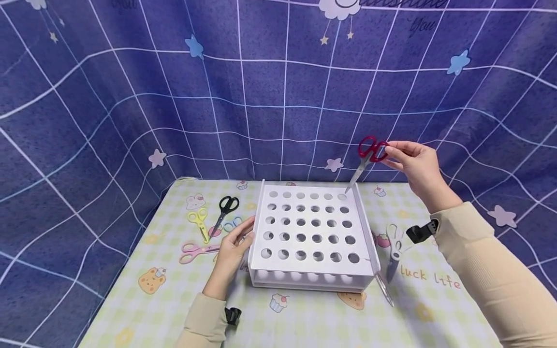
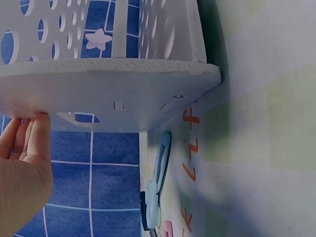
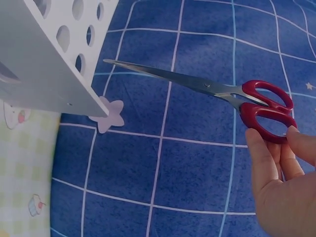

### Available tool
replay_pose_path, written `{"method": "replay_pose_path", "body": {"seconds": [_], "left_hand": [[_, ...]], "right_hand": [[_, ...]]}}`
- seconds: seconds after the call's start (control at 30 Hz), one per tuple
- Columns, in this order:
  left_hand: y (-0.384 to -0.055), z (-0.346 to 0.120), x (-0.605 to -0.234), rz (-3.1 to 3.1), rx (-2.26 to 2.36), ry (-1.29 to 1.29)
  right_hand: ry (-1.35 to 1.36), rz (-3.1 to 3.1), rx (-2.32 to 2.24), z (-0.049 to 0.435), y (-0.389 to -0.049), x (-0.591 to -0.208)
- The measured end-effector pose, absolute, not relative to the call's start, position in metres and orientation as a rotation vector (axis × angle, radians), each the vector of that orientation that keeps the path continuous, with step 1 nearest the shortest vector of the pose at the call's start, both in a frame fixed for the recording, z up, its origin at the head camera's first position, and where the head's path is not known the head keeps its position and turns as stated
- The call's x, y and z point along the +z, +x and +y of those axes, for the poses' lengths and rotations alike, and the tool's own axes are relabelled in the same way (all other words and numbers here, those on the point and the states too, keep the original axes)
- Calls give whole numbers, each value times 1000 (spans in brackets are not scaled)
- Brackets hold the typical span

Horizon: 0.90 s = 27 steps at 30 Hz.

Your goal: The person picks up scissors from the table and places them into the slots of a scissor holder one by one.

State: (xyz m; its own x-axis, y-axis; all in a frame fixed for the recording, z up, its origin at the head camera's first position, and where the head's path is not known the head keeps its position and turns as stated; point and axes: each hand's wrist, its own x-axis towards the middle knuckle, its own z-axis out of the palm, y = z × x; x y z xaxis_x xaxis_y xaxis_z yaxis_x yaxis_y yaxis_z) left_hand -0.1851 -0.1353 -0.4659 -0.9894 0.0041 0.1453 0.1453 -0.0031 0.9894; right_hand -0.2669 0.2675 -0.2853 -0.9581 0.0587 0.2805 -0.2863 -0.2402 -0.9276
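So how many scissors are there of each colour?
Red scissors, held by the right hand: 1
Black scissors: 1
Yellow scissors: 1
Pink scissors: 1
Light blue scissors, partly behind the left hand: 1
White scissors: 1
Total: 6

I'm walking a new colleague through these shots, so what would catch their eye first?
Likely the red-handled scissors, pinched by the right hand, tip slanting toward the far right corner hole of the white perforated rack. The left hand rests against the rack's left side, with small scissors scattered left of it.
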Motion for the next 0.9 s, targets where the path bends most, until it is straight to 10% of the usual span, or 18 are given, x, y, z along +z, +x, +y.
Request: {"method": "replay_pose_path", "body": {"seconds": [0.9], "left_hand": [[-185,-136,-466,-2125,-2191,-148]], "right_hand": [[160,-1948,2174,252,-281,-315]]}}
